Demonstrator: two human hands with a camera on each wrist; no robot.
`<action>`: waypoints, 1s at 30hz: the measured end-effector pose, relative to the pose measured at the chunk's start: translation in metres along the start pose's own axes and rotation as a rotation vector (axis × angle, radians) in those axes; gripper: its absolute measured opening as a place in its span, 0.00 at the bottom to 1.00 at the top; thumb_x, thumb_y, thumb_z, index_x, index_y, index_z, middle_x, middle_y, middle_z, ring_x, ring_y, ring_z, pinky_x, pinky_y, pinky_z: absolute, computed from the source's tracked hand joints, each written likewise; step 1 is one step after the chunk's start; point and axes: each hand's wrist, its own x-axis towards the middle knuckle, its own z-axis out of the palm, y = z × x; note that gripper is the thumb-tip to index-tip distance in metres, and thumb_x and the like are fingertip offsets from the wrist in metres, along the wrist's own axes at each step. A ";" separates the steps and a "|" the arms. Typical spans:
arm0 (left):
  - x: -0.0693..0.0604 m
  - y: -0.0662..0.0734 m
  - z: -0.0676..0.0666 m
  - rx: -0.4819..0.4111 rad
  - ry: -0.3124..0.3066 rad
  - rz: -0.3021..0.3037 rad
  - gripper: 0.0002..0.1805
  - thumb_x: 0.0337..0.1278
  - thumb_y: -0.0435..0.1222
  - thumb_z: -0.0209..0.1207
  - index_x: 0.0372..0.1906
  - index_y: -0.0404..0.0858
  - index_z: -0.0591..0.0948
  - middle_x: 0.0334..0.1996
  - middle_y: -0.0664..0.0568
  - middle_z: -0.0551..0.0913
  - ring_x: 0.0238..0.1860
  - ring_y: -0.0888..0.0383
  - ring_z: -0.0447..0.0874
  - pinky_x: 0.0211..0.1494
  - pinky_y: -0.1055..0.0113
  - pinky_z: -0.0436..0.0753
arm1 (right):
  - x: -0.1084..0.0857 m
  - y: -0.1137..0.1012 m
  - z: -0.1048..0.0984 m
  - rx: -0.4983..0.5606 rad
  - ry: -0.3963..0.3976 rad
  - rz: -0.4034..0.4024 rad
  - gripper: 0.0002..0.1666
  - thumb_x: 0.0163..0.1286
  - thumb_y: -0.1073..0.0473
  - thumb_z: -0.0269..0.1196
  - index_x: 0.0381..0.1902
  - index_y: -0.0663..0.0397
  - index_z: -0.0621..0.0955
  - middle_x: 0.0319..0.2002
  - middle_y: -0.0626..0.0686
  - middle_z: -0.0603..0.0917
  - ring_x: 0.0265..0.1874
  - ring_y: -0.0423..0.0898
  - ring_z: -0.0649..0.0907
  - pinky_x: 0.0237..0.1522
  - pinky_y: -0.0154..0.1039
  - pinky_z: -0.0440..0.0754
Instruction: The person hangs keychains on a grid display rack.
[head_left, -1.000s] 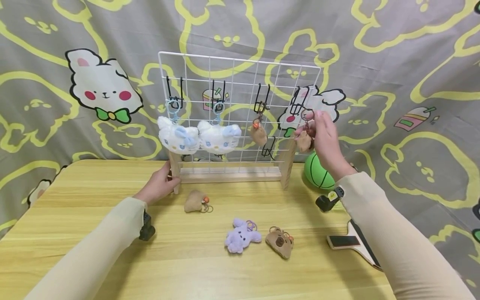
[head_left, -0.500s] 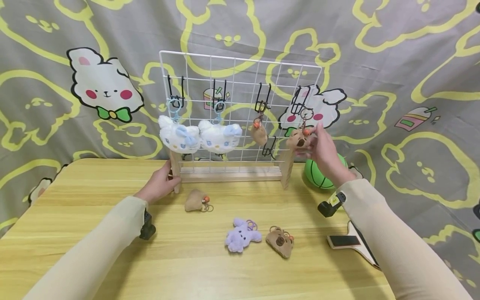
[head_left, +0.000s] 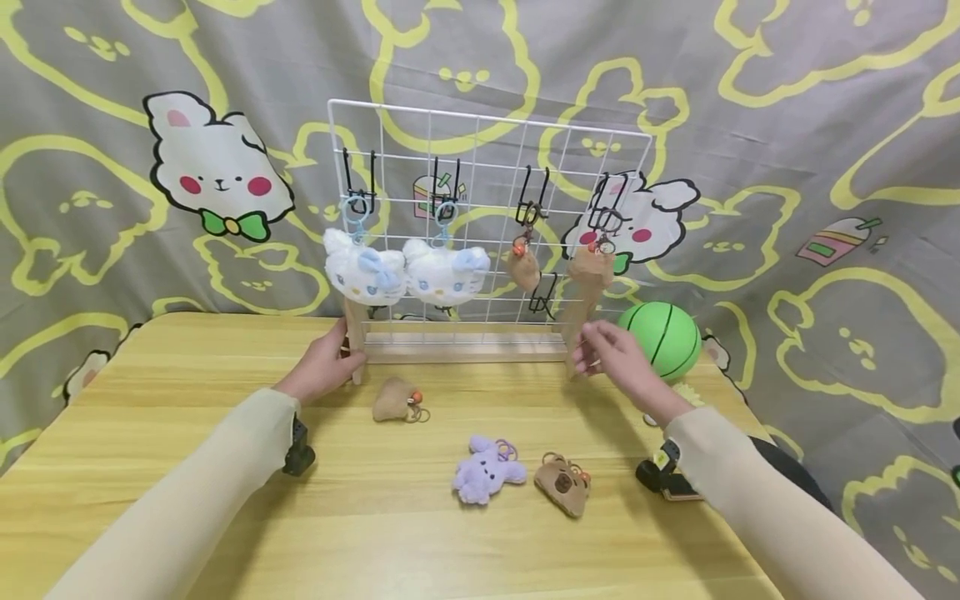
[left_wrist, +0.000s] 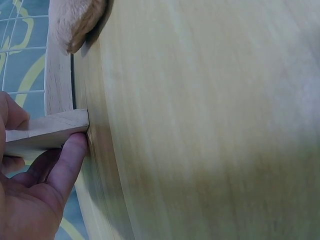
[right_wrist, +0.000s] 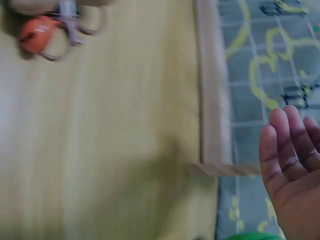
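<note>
A white wire grid rack (head_left: 491,119) on wooden supports stands at the back of the table. My left hand (head_left: 324,365) grips its left wooden support (left_wrist: 55,129) between thumb and fingers. My right hand (head_left: 615,358), its fingers loosely extended in the right wrist view, is beside the right wooden support (head_left: 576,337) and holds nothing. Two white cat plush keychains (head_left: 365,273) hang from the left hooks. To their right hang a brown plush keychain (head_left: 524,268) and, on the rightmost hook, another brown plush keychain (head_left: 590,267), slightly blurred.
On the table lie a brown plush keychain (head_left: 393,400), a purple bunny plush keychain (head_left: 482,475) and a brown bear-like plush keychain (head_left: 562,487). A green ball (head_left: 663,337) sits behind my right hand. A dark object is partly hidden under the right sleeve. A patterned curtain hangs behind.
My right hand has let go of the brown plush keychain, which now hangs from the rightmost hook, and has moved down beside the right support. The left hand stays on the left support.
</note>
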 end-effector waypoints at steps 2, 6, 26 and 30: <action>0.000 0.000 0.001 -0.002 0.000 -0.001 0.39 0.73 0.32 0.52 0.81 0.26 0.50 0.68 0.21 0.71 0.61 0.30 0.82 0.55 0.46 0.88 | -0.004 0.003 0.011 -0.077 -0.063 -0.036 0.22 0.86 0.57 0.49 0.56 0.76 0.75 0.41 0.66 0.86 0.34 0.45 0.87 0.44 0.45 0.91; -0.001 0.000 0.000 -0.005 0.004 -0.008 0.39 0.73 0.32 0.52 0.82 0.26 0.50 0.68 0.22 0.71 0.61 0.30 0.82 0.55 0.47 0.88 | -0.004 0.003 0.036 -0.213 -0.213 -0.143 0.15 0.81 0.62 0.56 0.49 0.74 0.80 0.38 0.68 0.87 0.31 0.47 0.86 0.37 0.42 0.90; 0.002 0.003 0.004 -0.007 0.005 0.005 0.39 0.72 0.31 0.52 0.81 0.25 0.50 0.65 0.21 0.74 0.58 0.32 0.84 0.50 0.52 0.89 | 0.033 -0.052 0.167 -0.592 -0.562 -0.146 0.10 0.74 0.55 0.66 0.43 0.57 0.83 0.39 0.51 0.87 0.36 0.40 0.82 0.44 0.32 0.83; 0.001 0.001 0.001 0.002 0.018 -0.004 0.39 0.71 0.31 0.52 0.81 0.25 0.51 0.63 0.22 0.75 0.57 0.32 0.84 0.48 0.55 0.88 | 0.036 -0.060 0.186 -0.667 -0.558 -0.159 0.16 0.71 0.49 0.70 0.41 0.56 0.81 0.32 0.47 0.81 0.30 0.40 0.76 0.34 0.31 0.77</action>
